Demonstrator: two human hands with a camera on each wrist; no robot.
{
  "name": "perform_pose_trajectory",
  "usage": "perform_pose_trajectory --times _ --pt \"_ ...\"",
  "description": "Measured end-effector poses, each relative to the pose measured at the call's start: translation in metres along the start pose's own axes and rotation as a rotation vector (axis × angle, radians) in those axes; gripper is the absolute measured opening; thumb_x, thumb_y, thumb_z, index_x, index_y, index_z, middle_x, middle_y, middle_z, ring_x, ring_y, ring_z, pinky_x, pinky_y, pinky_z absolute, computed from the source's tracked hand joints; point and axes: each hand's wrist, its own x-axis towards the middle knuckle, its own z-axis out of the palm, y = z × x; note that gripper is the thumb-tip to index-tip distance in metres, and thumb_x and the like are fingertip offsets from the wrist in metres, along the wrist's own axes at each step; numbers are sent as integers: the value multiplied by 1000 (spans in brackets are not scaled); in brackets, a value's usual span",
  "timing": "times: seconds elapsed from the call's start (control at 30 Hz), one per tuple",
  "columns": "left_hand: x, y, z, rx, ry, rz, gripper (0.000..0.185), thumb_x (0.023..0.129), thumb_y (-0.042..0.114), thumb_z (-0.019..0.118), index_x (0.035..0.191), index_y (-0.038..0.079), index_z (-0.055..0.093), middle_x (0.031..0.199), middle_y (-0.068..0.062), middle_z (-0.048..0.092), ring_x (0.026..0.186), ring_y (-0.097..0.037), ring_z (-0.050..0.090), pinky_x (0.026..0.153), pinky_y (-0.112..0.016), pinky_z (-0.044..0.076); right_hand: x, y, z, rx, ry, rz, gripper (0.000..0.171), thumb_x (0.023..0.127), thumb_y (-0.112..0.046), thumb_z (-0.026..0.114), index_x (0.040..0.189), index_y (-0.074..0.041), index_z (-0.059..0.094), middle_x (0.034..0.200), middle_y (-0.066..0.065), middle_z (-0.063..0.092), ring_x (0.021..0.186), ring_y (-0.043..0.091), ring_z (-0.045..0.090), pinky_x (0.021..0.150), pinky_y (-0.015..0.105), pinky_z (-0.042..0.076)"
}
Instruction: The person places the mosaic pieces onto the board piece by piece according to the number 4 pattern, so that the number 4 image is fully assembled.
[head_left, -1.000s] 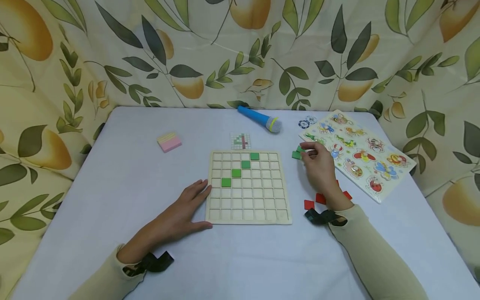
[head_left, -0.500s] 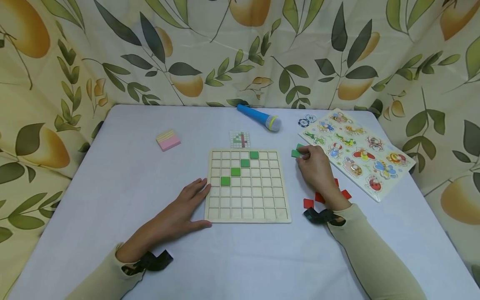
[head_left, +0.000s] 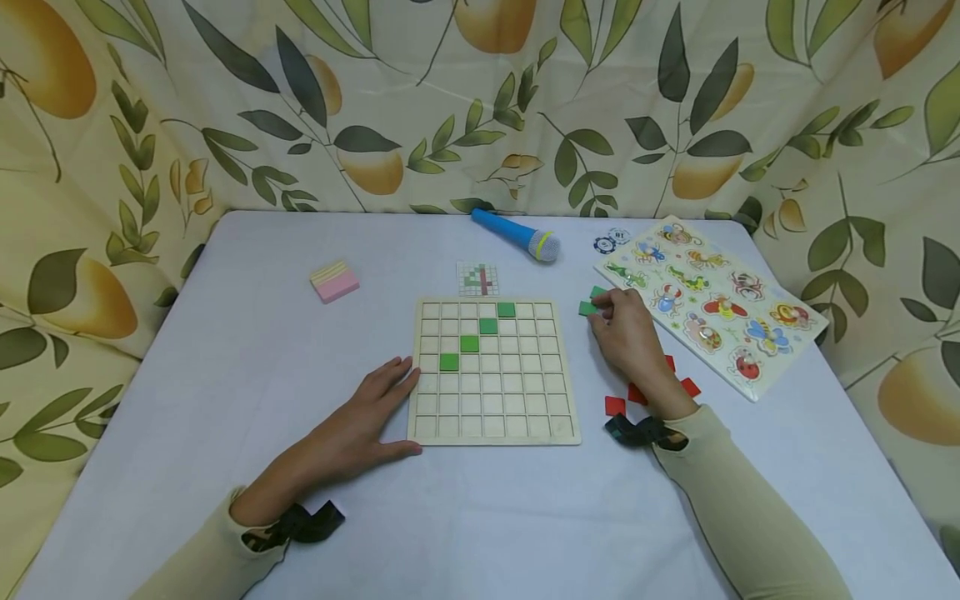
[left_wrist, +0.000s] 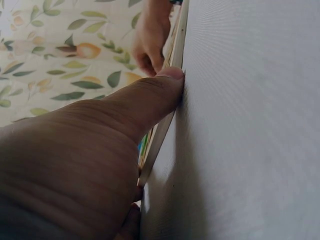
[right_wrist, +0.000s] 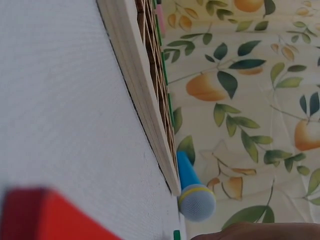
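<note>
Fingers of the left hand (head_left: 358, 429) lay flat and relaxed against the wooden grid board's (head_left: 494, 433) left edge, likely bracing it. The right hand (head_left: 628, 337) pinched a green tile (head_left: 587, 308) on the table just right of the board, beside the loose red tiles (head_left: 615, 406).

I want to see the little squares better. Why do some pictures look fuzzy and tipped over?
Head view: sharp, evenly lit, soft shadows under the left hand. Left wrist view: the thumb fills the frame, blurred, and the wooden board shows edge-on. Right wrist view: sideways, with a red tile blurred up close.
</note>
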Motion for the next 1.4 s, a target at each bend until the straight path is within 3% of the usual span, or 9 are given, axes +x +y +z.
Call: perform_pose_trajectory --times 0.43,0.63,0.77,1.0,1.2,1.4 --pt "-1 0 -3 -22 -13 -7 107 90 46 85 171 14 23 181 -3 15 169 -30 13 127 -53 40 3 0 -3 11 -4 -15 32 103 -16 67 130 0 64 124 20 60 106 32 60 83 39 49" --pt "2 -1 -5 -31 -9 -4 107 90 45 86 171 15 23 181 -3 15 169 -31 13 126 -53 41 0 -13 -13 69 3 -54 29 102 -20 70 127 -6 64 118 14 65 101 28 61 81 36 48" --pt "3 0 -2 -64 6 -30 107 86 42 90 170 13 29 180 -5 20 168 -32 16 126 -53 41 -10 -31 -22 81 -54 -158 27 101 -18 71 124 -5 65 115 15 67 98 30 60 81 36 46" --pt "3 5 -2 -69 41 -67 107 81 39 94 166 9 37 178 -8 27 167 -34 21 125 -53 42 -29 -78 -17 55 -293 -412 20 97 -15 79 115 -12 70 111 5 71 95 20 63 81 31 53" --pt "1 3 -3 -74 34 -52 106 82 42 93 166 10 37 178 -7 26 167 -33 21 126 -53 42 -43 -116 17 3 -480 -662 13 96 -18 81 106 -14 73 103 -2 69 91 12 63 77 25 56" --pt "1 0 -5 -57 28 -36 107 83 48 91 168 13 35 179 -4 24 168 -30 19 127 -51 41 -49 -132 46 -30 -535 -746 8 98 -19 79 99 -18 72 103 -4 66 87 8 59 78 24 54"
